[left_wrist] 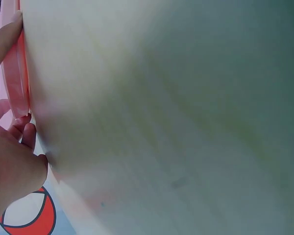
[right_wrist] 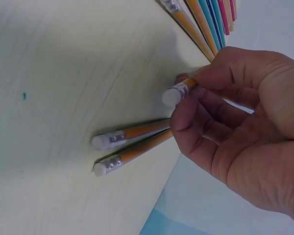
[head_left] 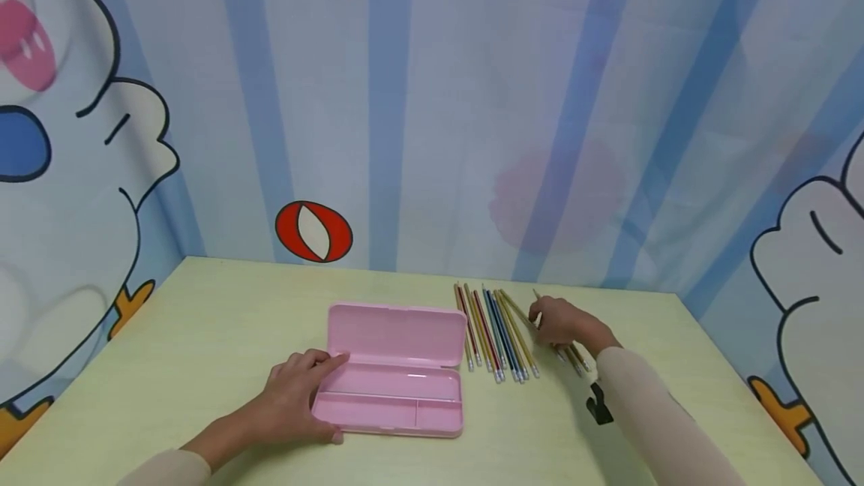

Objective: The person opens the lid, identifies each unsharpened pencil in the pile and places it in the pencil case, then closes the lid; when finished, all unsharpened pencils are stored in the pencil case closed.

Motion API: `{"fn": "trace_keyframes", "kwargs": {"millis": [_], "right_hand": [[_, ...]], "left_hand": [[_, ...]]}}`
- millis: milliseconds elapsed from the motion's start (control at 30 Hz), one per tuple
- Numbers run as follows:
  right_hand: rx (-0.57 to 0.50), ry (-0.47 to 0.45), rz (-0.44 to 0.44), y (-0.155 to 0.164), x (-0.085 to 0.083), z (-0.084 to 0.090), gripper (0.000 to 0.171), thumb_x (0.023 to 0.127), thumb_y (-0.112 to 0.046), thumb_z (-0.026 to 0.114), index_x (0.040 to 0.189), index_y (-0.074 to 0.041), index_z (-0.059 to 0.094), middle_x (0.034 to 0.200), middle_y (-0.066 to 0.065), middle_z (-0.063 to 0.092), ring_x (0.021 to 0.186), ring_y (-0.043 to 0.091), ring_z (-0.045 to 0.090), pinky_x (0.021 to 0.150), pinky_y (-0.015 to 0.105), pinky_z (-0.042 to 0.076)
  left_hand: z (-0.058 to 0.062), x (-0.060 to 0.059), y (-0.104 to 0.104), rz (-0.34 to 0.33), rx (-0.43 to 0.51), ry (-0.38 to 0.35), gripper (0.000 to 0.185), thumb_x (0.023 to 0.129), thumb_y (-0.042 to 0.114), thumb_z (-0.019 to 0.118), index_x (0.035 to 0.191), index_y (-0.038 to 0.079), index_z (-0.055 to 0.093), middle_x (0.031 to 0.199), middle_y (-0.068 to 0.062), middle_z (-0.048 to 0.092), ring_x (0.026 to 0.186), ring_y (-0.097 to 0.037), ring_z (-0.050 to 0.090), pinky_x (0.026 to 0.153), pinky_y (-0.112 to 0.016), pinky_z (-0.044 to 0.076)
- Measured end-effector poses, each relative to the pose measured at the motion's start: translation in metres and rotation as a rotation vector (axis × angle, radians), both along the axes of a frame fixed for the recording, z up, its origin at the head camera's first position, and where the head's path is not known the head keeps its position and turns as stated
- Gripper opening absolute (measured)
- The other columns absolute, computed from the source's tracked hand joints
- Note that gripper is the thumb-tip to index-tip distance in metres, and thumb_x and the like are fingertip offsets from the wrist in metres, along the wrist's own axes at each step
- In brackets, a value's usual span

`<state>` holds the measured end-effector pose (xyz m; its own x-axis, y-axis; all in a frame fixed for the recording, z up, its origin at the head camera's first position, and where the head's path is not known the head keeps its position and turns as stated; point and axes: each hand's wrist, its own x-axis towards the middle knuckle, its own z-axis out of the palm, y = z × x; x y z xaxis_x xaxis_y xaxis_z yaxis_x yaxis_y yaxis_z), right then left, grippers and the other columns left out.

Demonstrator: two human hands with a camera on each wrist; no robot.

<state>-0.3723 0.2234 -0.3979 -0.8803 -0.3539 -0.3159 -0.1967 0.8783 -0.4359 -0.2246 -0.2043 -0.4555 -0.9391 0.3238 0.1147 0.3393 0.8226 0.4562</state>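
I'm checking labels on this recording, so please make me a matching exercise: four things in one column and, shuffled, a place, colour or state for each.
1. case
2. left hand
3. right hand
4. table

A. pinches a pencil
B. pale yellow
C. pink, lid open
D. holds the case's left end

Pairs: 1-C, 2-D, 3-A, 4-B

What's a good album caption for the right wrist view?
Right hand pinching a slim yellow pencil near its white eraser, more pencils lying nearby.
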Motion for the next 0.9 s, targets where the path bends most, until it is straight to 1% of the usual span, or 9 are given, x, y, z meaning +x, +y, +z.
{"fn": "trace_keyframes", "kwargs": {"millis": [67,133,200,267,300,433,567,700,900], "right_hand": [[-0.005,-0.005,0.011,0.001,0.001,0.0,0.056,0.084,0.009,0.06,0.139,0.003,0.051,0.106,0.02,0.065,0.062,0.018,0.056,0.054,0.03,0.044],[-0.013,-0.012,0.018,0.003,0.001,0.0,0.063,0.083,0.013,0.057,0.145,0.0,0.046,0.107,0.02,0.064,0.059,0.017,0.054,0.052,0.03,0.042],[-0.023,-0.017,0.014,0.004,0.001,0.001,0.069,0.082,0.016,0.054,0.148,-0.004,0.044,0.107,0.02,0.064,0.057,0.017,0.051,0.051,0.031,0.04],[-0.037,-0.019,0.014,0.005,0.002,0.002,0.072,0.082,0.017,0.051,0.149,-0.004,0.041,0.107,0.02,0.063,0.056,0.017,0.05,0.051,0.032,0.041],[-0.041,-0.019,0.013,0.005,0.002,0.003,0.071,0.082,0.018,0.051,0.15,-0.003,0.041,0.107,0.02,0.063,0.056,0.017,0.05,0.052,0.032,0.043],[-0.07,0.004,0.013,0.007,0.004,0.006,0.064,0.087,0.012,0.055,0.148,0.001,0.041,0.104,0.019,0.063,0.062,0.019,0.058,0.059,0.037,0.054],[-0.119,0.016,0.045,0.009,0.004,0.011,0.056,0.095,0.003,0.057,0.148,0.003,0.04,0.095,0.019,0.065,0.063,0.02,0.059,0.061,0.04,0.055],[-0.19,-0.033,0.069,0.01,0.004,0.018,0.058,0.099,-0.003,0.056,0.152,0.0,0.034,0.092,0.022,0.064,0.063,0.019,0.058,0.063,0.043,0.055],[-0.31,-0.13,0.075,0.014,0.011,0.03,0.067,0.098,-0.004,0.057,0.156,-0.007,0.024,0.099,0.023,0.061,0.071,0.025,0.063,0.069,0.049,0.058]], "left_hand": [[0.0,0.0,0.001,-0.004,0.001,0.001,0.107,0.058,0.056,0.091,0.148,0.016,0.049,0.129,-0.004,0.053,0.114,-0.022,0.045,0.097,-0.054,0.035],[-0.001,0.0,0.001,-0.009,0.005,0.002,0.107,0.058,0.055,0.091,0.148,0.016,0.048,0.129,-0.004,0.053,0.114,-0.022,0.045,0.097,-0.055,0.035],[-0.001,0.001,0.001,-0.009,0.005,0.0,0.107,0.058,0.056,0.091,0.148,0.017,0.048,0.129,-0.004,0.053,0.114,-0.022,0.045,0.097,-0.055,0.035],[0.0,0.001,0.002,-0.01,0.007,-0.002,0.107,0.058,0.056,0.091,0.148,0.017,0.049,0.129,-0.004,0.053,0.114,-0.022,0.045,0.097,-0.055,0.034],[0.001,0.001,0.002,-0.009,0.006,-0.005,0.107,0.058,0.056,0.091,0.148,0.017,0.049,0.129,-0.004,0.052,0.114,-0.023,0.045,0.097,-0.056,0.034],[0.003,0.001,0.002,-0.002,0.008,-0.026,0.107,0.058,0.056,0.091,0.149,0.018,0.048,0.13,-0.004,0.052,0.115,-0.023,0.045,0.098,-0.056,0.033],[0.004,0.0,0.002,0.006,0.002,-0.026,0.107,0.058,0.056,0.091,0.149,0.018,0.048,0.13,-0.004,0.053,0.116,-0.023,0.045,0.099,-0.056,0.034],[0.004,-0.001,0.001,0.008,0.003,-0.024,0.107,0.058,0.056,0.091,0.148,0.019,0.048,0.13,-0.004,0.053,0.116,-0.023,0.045,0.099,-0.056,0.034],[0.003,0.001,0.001,-0.002,0.003,-0.024,0.107,0.059,0.057,0.09,0.149,0.018,0.048,0.13,-0.005,0.052,0.114,-0.022,0.045,0.098,-0.056,0.034]]}}
